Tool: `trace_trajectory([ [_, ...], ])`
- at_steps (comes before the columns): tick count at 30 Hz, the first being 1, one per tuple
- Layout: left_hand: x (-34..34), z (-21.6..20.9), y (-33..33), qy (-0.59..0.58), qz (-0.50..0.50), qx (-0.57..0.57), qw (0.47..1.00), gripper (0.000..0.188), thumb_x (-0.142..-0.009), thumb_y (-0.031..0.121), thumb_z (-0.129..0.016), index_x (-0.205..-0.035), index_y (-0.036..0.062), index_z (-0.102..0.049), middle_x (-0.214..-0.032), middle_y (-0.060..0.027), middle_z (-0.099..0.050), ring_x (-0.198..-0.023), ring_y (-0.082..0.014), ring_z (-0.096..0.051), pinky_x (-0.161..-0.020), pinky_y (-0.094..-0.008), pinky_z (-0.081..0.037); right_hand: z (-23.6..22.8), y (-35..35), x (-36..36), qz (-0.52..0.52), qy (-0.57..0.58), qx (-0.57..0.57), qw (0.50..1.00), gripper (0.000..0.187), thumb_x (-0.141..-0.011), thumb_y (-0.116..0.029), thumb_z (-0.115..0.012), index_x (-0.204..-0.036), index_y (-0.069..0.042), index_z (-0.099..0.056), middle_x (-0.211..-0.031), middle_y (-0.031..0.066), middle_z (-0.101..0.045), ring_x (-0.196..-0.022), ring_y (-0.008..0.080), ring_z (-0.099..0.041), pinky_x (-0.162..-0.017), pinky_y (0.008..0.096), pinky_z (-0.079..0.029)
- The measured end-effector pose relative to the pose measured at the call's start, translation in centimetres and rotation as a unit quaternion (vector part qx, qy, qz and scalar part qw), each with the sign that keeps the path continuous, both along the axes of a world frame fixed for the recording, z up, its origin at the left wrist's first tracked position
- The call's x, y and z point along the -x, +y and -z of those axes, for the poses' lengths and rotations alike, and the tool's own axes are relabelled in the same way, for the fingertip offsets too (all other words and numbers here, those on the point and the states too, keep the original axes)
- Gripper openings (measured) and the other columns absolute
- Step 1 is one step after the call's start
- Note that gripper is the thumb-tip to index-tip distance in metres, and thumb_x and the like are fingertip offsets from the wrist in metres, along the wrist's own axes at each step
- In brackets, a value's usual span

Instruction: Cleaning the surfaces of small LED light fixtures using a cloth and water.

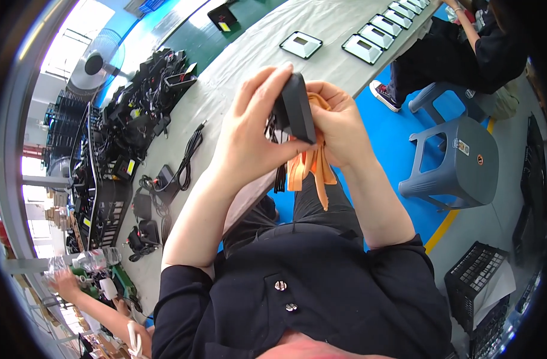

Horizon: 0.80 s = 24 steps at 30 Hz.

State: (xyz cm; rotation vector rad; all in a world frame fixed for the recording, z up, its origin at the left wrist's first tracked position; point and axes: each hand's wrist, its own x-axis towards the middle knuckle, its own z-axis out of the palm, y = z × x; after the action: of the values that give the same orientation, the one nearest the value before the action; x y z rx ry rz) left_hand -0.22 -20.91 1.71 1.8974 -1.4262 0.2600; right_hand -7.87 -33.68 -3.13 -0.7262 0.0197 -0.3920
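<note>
Centre of the frame: the left hand (249, 140) grips a flat black rectangular plastic block (296, 109), long axis near upright, while the right hand (339, 128) closes on a crumpled orange cloth (312, 167) pressed against its right face, above the grey surface (321, 24).

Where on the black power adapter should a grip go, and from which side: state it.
Judging by its pose, across the two broad flat faces of the black power adapter, from the left, as the left hand does. The orange cloth and right hand cover its right side.
</note>
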Motion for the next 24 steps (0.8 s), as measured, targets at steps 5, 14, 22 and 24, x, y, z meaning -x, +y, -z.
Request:
trace_trajectory([
  [5, -5.6, 0.3, -5.6, 0.088, -0.141, -0.046, 0.985, 0.082, -0.064, 0.033, -0.084, -0.131, 0.0092, -0.044, -0.11, -0.0178, -0.058, -0.09, -0.0215, -0.063, -0.079, -0.0348, -0.051, 1.3, -4.0, 0.5, 0.169, 0.028, -0.01, 0.985, 0.02, -0.084, -0.005, -0.068, -0.101, 0.0, -0.061, -0.093, 0.0095, -0.066, -0.082, 0.0143, -0.065, -0.069, 0.0241, -0.053],
  [14, -11.8, 1.8, -17.5, -0.048, -0.242, -0.412, 0.877, 0.079, -0.064, 0.059, -0.069, -0.118, 0.0034, -0.056, -0.11, -0.0154, -0.064, -0.099, -0.0286, -0.063, -0.085, -0.0361, -0.049, 4.8, -7.2, 5.0, 0.174, 0.119, 0.011, 0.977, 0.013, -0.083, -0.003, -0.067, -0.095, -0.001, -0.062, -0.09, 0.0089, -0.066, -0.081, 0.0137, -0.064, -0.068, 0.0251, -0.054],
  [22, -14.4, 4.4, -19.7, -0.051, -0.246, -0.47, 0.846, 0.079, -0.065, 0.059, -0.069, -0.118, 0.0017, -0.057, -0.111, -0.0123, -0.065, -0.104, -0.0262, -0.061, -0.083, -0.0361, -0.051, 6.2, -8.0, 6.4, 0.145, 0.116, 0.024, 0.982, 0.012, -0.083, -0.002, -0.067, -0.094, -0.001, -0.062, -0.09, 0.009, -0.066, -0.082, 0.0142, -0.065, -0.072, 0.0245, -0.055],
  [24, -14.3, 4.5, -19.8, -0.06, -0.24, -0.474, 0.845, 0.075, -0.065, 0.058, -0.068, -0.114, 0.0017, -0.06, -0.109, -0.0117, -0.065, -0.102, -0.0262, -0.062, -0.082, -0.036, -0.051, 6.3, -8.1, 6.4, 0.125, 0.101, 0.021, 0.987, 0.012, -0.083, -0.002, -0.067, -0.094, -0.001, -0.062, -0.09, 0.0094, -0.066, -0.083, 0.0147, -0.065, -0.073, 0.0245, -0.055],
])
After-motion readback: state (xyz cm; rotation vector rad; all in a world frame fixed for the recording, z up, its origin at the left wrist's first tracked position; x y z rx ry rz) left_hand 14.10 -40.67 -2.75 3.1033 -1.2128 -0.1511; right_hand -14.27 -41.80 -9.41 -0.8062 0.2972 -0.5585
